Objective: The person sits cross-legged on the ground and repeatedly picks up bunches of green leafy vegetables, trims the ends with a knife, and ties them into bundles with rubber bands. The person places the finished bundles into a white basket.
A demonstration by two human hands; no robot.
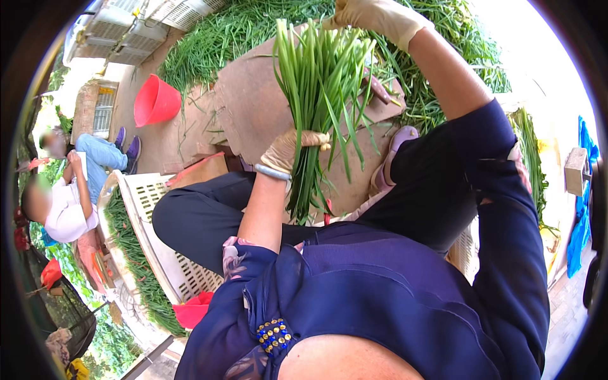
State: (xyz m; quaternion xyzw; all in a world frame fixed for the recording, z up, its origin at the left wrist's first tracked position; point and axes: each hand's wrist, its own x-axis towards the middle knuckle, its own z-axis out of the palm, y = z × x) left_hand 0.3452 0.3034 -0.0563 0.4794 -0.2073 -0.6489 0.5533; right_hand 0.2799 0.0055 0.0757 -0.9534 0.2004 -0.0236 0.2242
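My left hand (297,147), in a pale glove with a bangle at the wrist, is closed around a thick bunch of long green leaves that look like garlic chives (313,90). The bunch stands upright in the picture, pale stem ends at the top and dark leaf tips hanging below my fist. My gloved right hand (380,19) is at the top edge, its fingertips beside the pale stem ends; whether it pinches anything is hidden. Behind the bunch lies a worn board (256,104). On it rests a tool with a brown handle (377,88), its other end covered by leaves.
Loose heaps of green leaves (209,52) surround the board's far side. A red bucket (156,100) lies tipped on the floor. At my left stands a white plastic crate (156,190) with packed greens (137,266). Two seated people (71,204) are farther left.
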